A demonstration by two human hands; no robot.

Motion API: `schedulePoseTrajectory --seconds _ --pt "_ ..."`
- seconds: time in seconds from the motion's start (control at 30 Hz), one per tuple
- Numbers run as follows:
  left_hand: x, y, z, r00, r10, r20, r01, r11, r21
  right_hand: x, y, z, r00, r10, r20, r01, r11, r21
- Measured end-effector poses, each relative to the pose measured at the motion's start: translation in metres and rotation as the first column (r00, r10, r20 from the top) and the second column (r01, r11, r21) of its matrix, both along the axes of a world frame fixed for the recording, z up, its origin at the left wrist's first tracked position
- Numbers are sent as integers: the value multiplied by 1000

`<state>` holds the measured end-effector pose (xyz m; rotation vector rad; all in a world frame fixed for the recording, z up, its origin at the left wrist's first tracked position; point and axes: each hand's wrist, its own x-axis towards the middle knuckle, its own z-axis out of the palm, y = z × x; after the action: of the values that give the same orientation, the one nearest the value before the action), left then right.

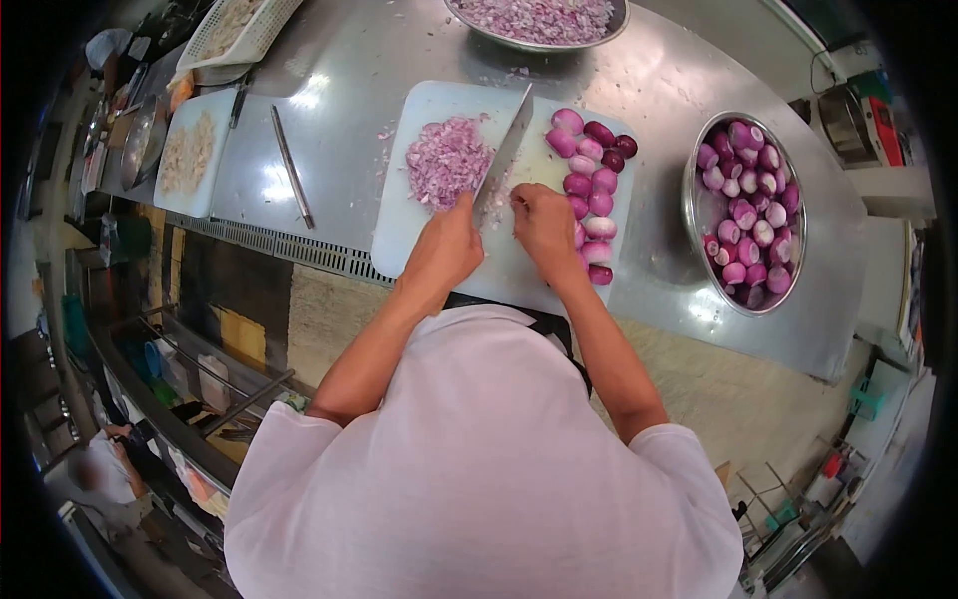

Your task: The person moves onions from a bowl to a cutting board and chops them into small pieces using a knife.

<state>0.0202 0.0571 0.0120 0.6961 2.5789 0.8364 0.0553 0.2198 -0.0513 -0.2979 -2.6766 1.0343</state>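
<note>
- I count one knife (505,140), gripped by its handle in my left hand (446,250), its blade slanting up and right across the cutting board (427,105).
- My right hand (545,225) is curled, fingertips down near small scattered bits on the board; I cannot tell whether it pinches anything.
- About sixteen purple onions (601,204), whole or halved, line the board's right edge from its far corner toward its near one; my right hand and wrist partly cover some, so my count is rough.
- One chopped pile (447,162) sits toward the board's left edge, with the blade between it and the onions.
- The board lies at the near edge of the metal tabletop (344,90).
- Left of it, well apart, one thin metal rod (291,168) lies with its lower end toward the tabletop's near edge.
- Farther left, a second board (222,125) carries pale pieces, a dark handle (238,108) by its far right corner.
- Near the tabletop's right end, a metal bowl (691,205) holds peeled purple onions, too many and overlapped to count.
- Beyond my board, a second bowl (544,46) is heaped with chopped purple onion.
- Toward the tabletop's far left, a white basket (264,38) holds more pale pieces.
</note>
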Motion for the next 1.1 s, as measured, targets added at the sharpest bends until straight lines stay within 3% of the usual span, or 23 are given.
schedulePoseTrajectory --seconds 0.07,0.17,0.3,0.4,0.47,0.6,0.67,0.7,0.87,0.97,1.07,1.1 --pt "1 0 3 1000 11 27 -11 1000 14 4 12 10 992 -100 -83 96 994 -53" --pt "8 7 -33 1000 -7 20 6 1000 20 3 33 12 978 -175 -110 167 983 -77" --pt "-7 -2 -7 1000 -10 19 9 998 57 0 66 31 956 -242 -164 238 970 -44" --pt "9 -34 20 992 -33 122 30 999 22 -6 89 31 934 -293 -206 286 956 -67" --pt "15 -60 21 982 -144 120 138 989 52 -11 101 28 938 -306 -160 304 952 -41" --pt "8 -93 6 946 -207 249 215 977 -4 -30 106 20 969 -224 -102 225 974 -2" --pt "-10 -102 -6 969 -187 164 200 977 -69 -41 103 10 991 -127 -52 131 988 77" --pt "-16 -101 -9 977 -141 158 141 990 11 -45 100 11 992 -111 -55 115 990 80" --pt "-6 -90 -12 993 -118 -3 118 993 9 -59 87 15 997 -76 31 67 972 225" --pt "11 -95 5 951 -221 218 223 975 17 -60 90 7 997 -62 -36 68 973 219" --pt "0 -114 -6 945 -182 273 178 983 41 -55 85 6 998 -57 40 51 991 124" --pt "-6 -115 -5 969 -148 197 125 984 127 -52 81 2 998 -57 41 52 991 125"
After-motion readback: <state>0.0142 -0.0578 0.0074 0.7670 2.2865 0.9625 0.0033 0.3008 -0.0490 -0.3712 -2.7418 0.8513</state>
